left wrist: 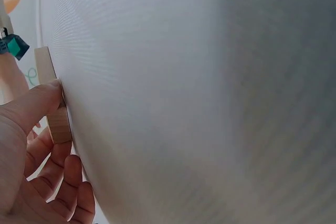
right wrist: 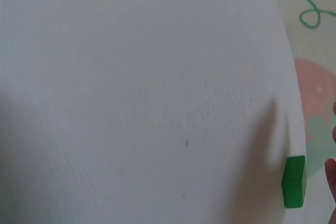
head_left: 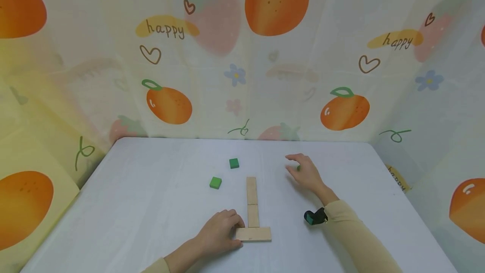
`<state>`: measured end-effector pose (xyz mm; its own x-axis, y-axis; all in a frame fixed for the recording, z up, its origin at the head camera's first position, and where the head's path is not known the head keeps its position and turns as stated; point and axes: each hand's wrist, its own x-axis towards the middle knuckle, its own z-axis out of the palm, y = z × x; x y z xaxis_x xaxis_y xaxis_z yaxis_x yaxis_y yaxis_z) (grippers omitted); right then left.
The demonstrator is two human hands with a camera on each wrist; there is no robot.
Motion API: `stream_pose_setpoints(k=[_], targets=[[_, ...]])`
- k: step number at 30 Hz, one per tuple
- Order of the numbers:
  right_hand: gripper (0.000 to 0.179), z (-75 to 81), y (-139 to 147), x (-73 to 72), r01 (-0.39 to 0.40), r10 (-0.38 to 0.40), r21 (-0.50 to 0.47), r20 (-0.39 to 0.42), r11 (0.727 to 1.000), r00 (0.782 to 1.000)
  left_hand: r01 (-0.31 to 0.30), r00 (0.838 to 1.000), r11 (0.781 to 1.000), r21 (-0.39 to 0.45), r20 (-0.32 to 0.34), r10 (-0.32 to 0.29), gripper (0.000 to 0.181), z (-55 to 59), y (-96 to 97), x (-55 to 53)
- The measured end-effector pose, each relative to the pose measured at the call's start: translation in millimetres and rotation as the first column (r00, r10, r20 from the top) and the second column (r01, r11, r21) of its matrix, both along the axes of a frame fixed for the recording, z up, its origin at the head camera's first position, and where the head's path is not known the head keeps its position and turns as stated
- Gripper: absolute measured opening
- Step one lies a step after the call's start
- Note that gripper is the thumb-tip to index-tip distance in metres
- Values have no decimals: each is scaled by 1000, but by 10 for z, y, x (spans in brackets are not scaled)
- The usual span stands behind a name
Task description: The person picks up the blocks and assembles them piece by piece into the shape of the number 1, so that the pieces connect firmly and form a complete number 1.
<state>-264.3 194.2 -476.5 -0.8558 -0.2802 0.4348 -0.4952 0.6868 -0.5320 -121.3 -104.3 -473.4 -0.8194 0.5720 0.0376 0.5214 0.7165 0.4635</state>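
My left hand (head_left: pixel 219 231) pinches the left end of a flat wooden block (head_left: pixel 257 234) lying crosswise on the white table. In the left wrist view, the thumb (left wrist: pixel 39 100) presses on the wooden block (left wrist: pixel 59 124) while the fingertips bend around its end. Two more wooden blocks (head_left: pixel 251 191) run end to end away from the crosswise one, forming an upside-down T. At the right, my right hand (head_left: pixel 307 174) hovers with thumb and fingers spread around a green block (right wrist: pixel 294 182), which the hand mostly hides in the head view.
Two other green blocks, a nearer one (head_left: pixel 215 183) and a farther one (head_left: pixel 234 163), lie left of the wooden row. A printed curtain (head_left: pixel 212 96) stands behind the white table (head_left: pixel 151 172). On the right wrist sits a small dark camera (head_left: pixel 315 217).
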Motion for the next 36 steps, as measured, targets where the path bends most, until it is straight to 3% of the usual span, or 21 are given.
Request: stream_pose_setpoints(k=[8,16,23,36], targets=[[31,-66,166,-24,85,-85,-7,13,996,996,-4,1000,1000,2,-2,4,29,-6,-5,9],[36,-92,315,-50,174,-164,-47,159,984,974,-17,1000,1000,5,6,17,29,-37,6,2],[44,-122,402,-26,178,-166,-33,232,983,958,-24,1000,1000,3,0,24,30,-56,-4,-5],[44,-223,461,-38,192,-191,22,236,981,953,-22,1000,1000,-7,4,22,30,-33,1,-1]])
